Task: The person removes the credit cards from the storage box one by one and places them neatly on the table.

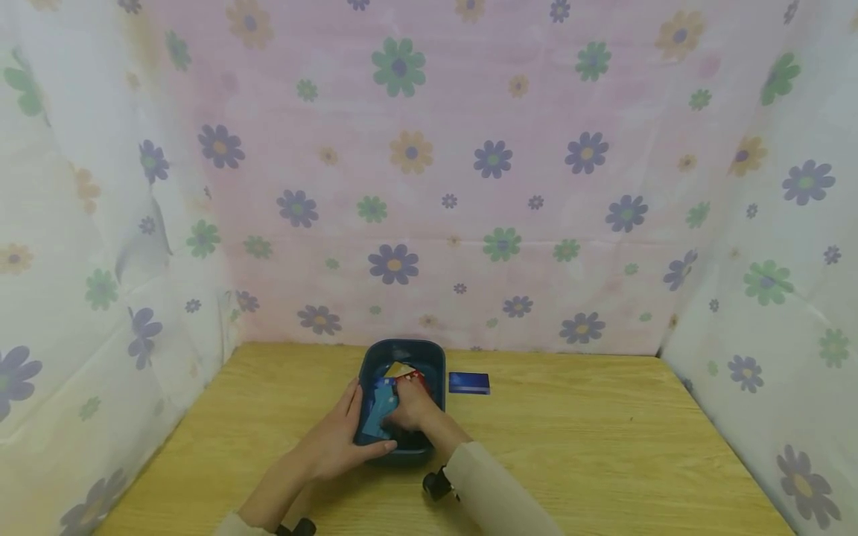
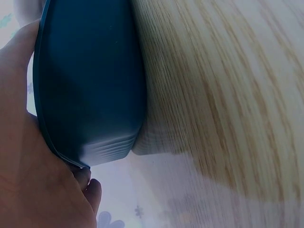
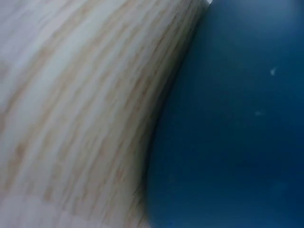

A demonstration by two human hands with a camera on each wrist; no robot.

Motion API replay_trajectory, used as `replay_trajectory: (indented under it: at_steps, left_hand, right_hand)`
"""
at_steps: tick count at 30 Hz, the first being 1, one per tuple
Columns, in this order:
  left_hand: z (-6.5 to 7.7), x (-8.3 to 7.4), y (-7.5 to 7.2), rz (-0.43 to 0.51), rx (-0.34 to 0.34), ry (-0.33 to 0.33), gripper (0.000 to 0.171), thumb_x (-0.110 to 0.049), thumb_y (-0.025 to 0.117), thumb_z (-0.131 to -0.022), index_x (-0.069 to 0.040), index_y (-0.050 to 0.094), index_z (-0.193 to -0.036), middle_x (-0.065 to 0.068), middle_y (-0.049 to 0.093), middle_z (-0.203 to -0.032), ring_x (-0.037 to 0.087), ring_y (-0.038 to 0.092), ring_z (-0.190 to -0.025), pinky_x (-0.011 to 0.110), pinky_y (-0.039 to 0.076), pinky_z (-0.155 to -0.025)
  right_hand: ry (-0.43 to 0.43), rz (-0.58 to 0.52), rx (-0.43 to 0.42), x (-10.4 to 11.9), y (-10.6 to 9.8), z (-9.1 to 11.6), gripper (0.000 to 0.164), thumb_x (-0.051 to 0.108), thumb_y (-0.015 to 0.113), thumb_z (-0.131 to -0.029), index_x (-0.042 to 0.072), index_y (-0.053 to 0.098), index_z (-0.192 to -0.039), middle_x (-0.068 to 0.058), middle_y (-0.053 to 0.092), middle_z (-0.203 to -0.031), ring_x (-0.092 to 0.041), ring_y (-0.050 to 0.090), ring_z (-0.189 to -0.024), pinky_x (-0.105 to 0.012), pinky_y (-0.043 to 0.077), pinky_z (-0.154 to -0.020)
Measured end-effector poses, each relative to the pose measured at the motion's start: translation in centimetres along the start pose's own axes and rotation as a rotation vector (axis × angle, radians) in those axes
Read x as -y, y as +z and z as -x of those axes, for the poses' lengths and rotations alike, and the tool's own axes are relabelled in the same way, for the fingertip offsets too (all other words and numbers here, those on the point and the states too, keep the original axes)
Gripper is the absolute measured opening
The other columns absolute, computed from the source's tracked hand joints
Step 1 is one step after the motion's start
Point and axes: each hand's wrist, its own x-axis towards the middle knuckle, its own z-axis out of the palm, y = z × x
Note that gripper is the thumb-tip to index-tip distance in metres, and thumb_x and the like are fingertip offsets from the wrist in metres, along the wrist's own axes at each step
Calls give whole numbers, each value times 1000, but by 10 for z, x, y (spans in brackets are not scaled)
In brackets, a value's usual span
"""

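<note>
2 sleeves; left hand grips bin; right hand among items inside, hold unclear.

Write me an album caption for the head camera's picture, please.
Left hand against a dark blue bin, right hand inside it, blue card lying nearby.
</note>
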Motion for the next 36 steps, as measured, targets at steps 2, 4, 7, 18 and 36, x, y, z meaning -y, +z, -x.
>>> replay_trajectory:
  at_steps: [2,4,7,18,36]
  left_hand:
    - [0,0,-1,4,3,3,125,-74,65,-85,0,1,-162,16,-4,-171,43,22,-153,59,32,-116]
    - [0,0,-1,6,3,5,125,-74,65,-85,0,1,-162,16,-5,-171,43,22,-153,59,32,-116]
    - [0,0,0,-1,3,7,126,-75,65,-85,0,1,-162,15,-5,-171,42,21,-153,59,32,-117]
    - [-1,0,1,-19,4,2,125,-76,64,-85,0,2,-162,15,-4,-171,42,21,-153,59,33,-116]
    - [-1,0,1,-7,-6,8,127,-76,64,-84,1,1,-163,18,-1,-171,43,23,-152,59,34,-115]
  right_hand:
    - [-4,5,-11,0,1,0,58,21,91,-78,-1,62,-123,-13,64,-117,-32,54,-119,-45,48,-105]
    - [-7,22,-30,0,1,1,63,24,92,-77,-1,62,-126,-15,63,-123,-33,52,-124,-46,47,-107]
    - [2,48,-61,0,2,2,71,29,93,-76,-4,61,-130,-21,58,-132,-36,51,-127,-47,46,-108]
    - [48,203,-74,7,0,3,57,38,89,-80,-3,71,-115,-21,62,-123,-34,62,-112,-45,53,-100]
    - [20,227,60,14,-6,12,49,35,89,-79,2,71,-111,-12,70,-112,-30,64,-106,-47,56,-93]
